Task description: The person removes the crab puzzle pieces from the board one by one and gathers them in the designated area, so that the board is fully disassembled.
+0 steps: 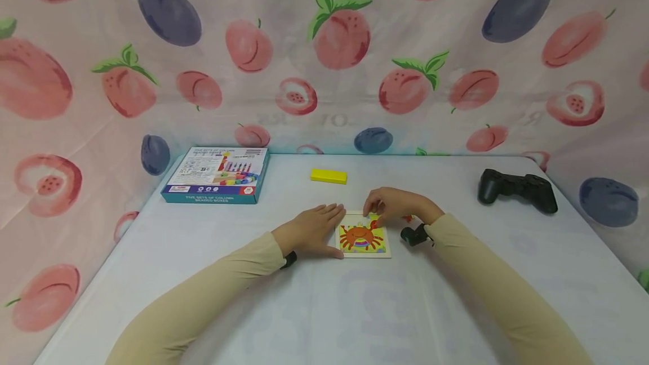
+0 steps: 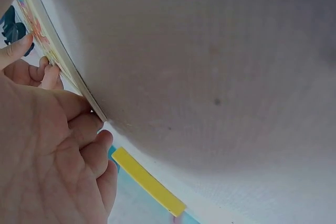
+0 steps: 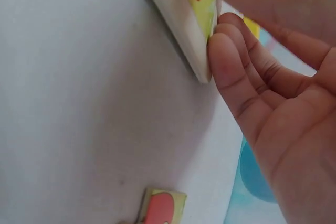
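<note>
A small square crab puzzle (image 1: pixel 362 239) in a pale wooden frame lies on the table. My left hand (image 1: pixel 311 230) rests along its left side, fingers extended and the thumb at the lower left corner. In the left wrist view the fingers of the left hand (image 2: pixel 58 150) touch the frame's edge. My right hand (image 1: pixel 398 205) pinches a yellow-and-red puzzle piece (image 1: pixel 373 217) at the picture's upper right; the fingers partly hide it. Fingertips of the right hand (image 3: pixel 273 82) touch the frame's corner in the right wrist view. A loose red-and-yellow puzzle piece (image 3: pixel 164 207) lies just right of the frame.
A yellow block (image 1: pixel 328 176) lies beyond the puzzle. At the back left sits a flat toy box (image 1: pixel 215 176), and a black game controller (image 1: pixel 517 190) is at the right. A fruit-print cloth (image 1: pixel 324 72) hangs behind the white table (image 1: pixel 324 314).
</note>
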Tool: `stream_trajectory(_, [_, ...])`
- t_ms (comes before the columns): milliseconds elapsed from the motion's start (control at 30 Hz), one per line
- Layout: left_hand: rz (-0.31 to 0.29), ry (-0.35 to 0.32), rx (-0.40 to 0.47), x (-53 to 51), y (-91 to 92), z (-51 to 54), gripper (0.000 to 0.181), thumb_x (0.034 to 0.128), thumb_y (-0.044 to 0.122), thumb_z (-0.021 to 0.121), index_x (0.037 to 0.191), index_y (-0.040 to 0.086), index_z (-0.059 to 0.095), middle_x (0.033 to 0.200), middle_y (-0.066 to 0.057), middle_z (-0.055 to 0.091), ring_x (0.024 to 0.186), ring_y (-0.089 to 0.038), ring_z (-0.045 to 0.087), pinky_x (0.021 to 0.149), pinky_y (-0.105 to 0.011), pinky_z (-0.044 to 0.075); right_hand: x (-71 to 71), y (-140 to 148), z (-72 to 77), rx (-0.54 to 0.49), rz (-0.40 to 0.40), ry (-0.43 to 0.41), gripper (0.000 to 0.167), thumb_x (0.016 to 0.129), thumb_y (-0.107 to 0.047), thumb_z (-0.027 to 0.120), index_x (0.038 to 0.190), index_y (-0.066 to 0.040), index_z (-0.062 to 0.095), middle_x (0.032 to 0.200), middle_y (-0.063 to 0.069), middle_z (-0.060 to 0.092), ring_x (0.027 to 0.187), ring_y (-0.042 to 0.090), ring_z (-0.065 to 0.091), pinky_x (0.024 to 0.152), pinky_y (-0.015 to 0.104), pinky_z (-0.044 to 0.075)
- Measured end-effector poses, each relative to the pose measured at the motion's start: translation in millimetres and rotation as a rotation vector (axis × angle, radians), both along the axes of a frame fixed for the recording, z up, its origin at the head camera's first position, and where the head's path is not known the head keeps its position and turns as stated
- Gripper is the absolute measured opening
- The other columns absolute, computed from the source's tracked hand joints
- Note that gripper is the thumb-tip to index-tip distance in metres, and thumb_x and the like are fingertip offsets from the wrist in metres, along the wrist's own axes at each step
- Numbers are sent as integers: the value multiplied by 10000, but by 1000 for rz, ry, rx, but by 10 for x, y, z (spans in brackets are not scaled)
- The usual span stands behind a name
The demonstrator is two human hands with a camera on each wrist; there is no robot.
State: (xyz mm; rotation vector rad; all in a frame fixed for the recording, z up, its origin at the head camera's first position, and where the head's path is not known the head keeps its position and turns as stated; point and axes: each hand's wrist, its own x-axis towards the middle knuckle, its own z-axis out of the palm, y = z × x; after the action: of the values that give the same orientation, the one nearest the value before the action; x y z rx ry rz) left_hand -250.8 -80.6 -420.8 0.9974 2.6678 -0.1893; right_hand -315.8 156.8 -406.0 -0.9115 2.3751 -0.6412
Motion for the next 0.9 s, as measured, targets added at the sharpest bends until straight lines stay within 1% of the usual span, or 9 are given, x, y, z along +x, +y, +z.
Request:
stream_trajectory(100, [3,1,2,8,2,10,1014,789,734,489,1519,125,140,1592,-21,148,1472,-187,152,1206,-327,153,-24,16,-18,-19,12,10,238,782,-52,739,1010,-105,701,1013,48,625,880,151,518,879,303,507])
stream_trajectory(233, [2,-3,7,11,7,18,1011,791,729,493,1519,122,144,1591,-23,153,1471,-188,156,1206,-326,155,-43,26,-21,-19,9,12,235,782,-41,730,1004,-118,718,976,31,628,851,131,516,826,256,505])
stream_trajectory(400, [-4,2,4,12,6,19,1008,794,732,484,1518,119,144,1591,-23,153,1471,-186,156,1205,-322,155,-45,4,6,-5,40,25,170,807,-53,709,971,-99,709,932,39,627,830,132,521,799,249,502])
stream_trajectory(500, [-7,6,4,12,1,15,1006,797,733,479,1518,118,143,1591,-23,150,1471,-184,154,1206,-318,153,-59,-27,-10,-1,53,28,145,842,-12,634,940,-99,695,895,31,610,826,133,504,807,248,487])
stream_trajectory(600, [-11,9,4,10,-1,9,1005,800,733,475,1518,115,141,1591,-25,147,1471,-182,152,1206,-316,152,-85,-52,-49,3,53,32,216,843,43,540,917,-98,686,859,23,584,825,134,488,811,249,472])
stream_trajectory(667, [-13,11,2,11,-1,10,1005,801,734,472,1518,113,140,1592,-26,144,1471,-181,150,1206,-314,152,-93,-68,-59,6,43,30,252,831,67,504,902,-98,680,841,19,573,823,139,483,804,248,460])
stream_trajectory(800, [-7,3,7,15,-2,19,1006,798,730,481,1518,116,140,1592,-25,145,1472,-180,149,1206,-317,151,-82,-93,-49,5,38,28,214,858,51,504,878,-91,663,830,29,582,814,143,484,785,251,449])
stream_trajectory(900, [-1,-5,13,19,-1,25,1008,794,728,489,1519,120,142,1592,-24,147,1472,-181,150,1206,-321,153,-67,-101,-34,7,31,31,178,873,27,520,878,-87,657,867,32,604,824,141,496,822,270,477])
